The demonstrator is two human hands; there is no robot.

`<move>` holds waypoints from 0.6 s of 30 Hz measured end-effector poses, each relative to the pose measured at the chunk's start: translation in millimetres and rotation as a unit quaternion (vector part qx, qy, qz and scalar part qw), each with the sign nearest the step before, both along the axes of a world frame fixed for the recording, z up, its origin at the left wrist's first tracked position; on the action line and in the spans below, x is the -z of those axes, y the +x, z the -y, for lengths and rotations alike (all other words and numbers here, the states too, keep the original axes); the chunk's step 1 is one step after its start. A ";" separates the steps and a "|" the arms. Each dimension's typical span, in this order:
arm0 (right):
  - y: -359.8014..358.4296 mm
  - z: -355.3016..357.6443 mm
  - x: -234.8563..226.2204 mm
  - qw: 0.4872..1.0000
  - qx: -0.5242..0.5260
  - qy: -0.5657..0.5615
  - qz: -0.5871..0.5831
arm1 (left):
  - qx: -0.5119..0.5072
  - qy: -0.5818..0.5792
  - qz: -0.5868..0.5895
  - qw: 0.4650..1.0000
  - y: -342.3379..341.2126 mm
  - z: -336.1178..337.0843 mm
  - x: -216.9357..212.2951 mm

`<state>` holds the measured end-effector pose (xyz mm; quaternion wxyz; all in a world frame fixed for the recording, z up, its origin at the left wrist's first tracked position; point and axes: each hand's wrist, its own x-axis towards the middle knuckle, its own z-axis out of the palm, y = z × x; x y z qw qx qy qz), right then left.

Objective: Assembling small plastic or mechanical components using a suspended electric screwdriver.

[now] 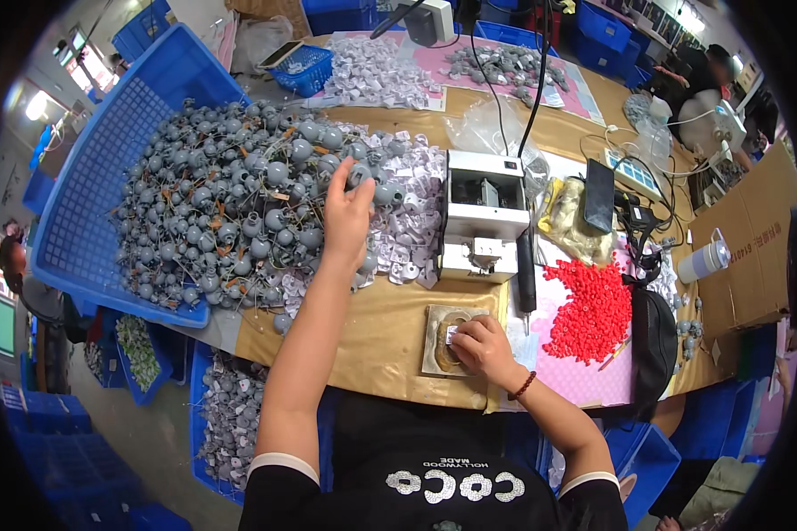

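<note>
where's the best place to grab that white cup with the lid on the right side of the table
Probably around the middle of the white cup, closing on its round sides. It seems tilted and stands at the table edge beside the cardboard box, so come from above or the table side, not the box side.

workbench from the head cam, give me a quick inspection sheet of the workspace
surface: brown table, crowded.
job's things: heap of grey round parts spilling from a tipped blue crate; small white machine; brown pad.
clutter: red caps, white pieces, white cup.
grippers: left hand pinching a grey part from the heap; right hand pressing a small piece on the pad.
cables: black leads over the machine.
surroundings: blue bins, other workers.
</note>
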<state>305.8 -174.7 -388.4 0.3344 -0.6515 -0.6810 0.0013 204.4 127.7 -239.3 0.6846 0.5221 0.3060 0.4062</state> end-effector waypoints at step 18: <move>26.5 17.8 -128.2 0.888 -0.049 -0.058 -0.453 | 0.486 -0.248 0.066 0.835 -38.8 138.5 1.8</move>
